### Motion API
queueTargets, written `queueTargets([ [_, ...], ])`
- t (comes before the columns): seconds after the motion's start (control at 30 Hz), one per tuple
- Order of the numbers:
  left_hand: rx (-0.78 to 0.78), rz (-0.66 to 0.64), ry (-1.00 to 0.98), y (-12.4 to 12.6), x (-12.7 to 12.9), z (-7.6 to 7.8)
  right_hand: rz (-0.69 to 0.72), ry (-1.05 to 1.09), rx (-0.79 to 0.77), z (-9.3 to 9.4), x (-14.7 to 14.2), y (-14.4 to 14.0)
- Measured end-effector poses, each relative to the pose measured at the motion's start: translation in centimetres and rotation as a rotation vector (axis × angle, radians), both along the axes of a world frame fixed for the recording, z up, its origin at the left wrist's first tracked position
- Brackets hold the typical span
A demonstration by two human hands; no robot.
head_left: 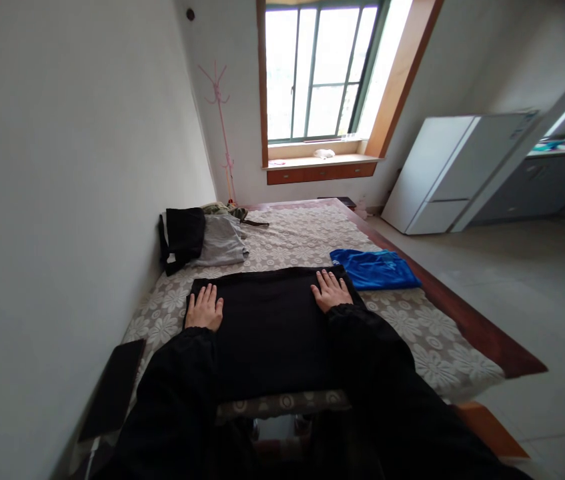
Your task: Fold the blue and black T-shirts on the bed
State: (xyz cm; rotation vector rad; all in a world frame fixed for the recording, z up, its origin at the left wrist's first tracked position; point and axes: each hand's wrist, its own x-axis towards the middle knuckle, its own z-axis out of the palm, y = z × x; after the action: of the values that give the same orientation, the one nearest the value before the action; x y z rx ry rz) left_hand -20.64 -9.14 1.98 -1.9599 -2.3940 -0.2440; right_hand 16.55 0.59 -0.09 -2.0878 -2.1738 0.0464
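Note:
A black garment (269,327) lies spread flat in front of me on a patterned table cover (307,233); its exact kind I cannot tell. My left hand (204,309) rests flat on its left side, fingers stretched out and pointing away from me. On its far right part lies my right hand (331,291), palm down with the fingers spread. Just beyond the right hand is a folded blue garment (377,269). Neither hand grips anything.
Black clothing (185,237) and a grey garment (222,240) are piled by the left wall. A dark flat device (112,390) with a white cable sits at the near left corner. Farther off stand a pink coat rack (221,100) and a white fridge (442,167).

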Motion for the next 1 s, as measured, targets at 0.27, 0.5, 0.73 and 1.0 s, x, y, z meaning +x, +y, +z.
queueTargets([
  [0.27,0.032,-0.315,-0.018,-4.8,11.3,-1.1,0.402,0.081,0.058,-1.1,-7.9,-9.8],
  [0.5,0.126,-0.23,0.028,-10.3,5.9,-1.8,0.269,0.016,0.216,-2.5,-0.8,-13.4],
  [0.73,0.26,-0.049,0.065,-15.8,-1.9,-3.0,0.157,-0.027,0.339,-3.3,7.1,-14.5],
  [1.0,0.325,-0.107,-0.055,-21.4,-5.4,-3.9,0.096,0.004,0.371,-5.1,15.2,-17.5],
])
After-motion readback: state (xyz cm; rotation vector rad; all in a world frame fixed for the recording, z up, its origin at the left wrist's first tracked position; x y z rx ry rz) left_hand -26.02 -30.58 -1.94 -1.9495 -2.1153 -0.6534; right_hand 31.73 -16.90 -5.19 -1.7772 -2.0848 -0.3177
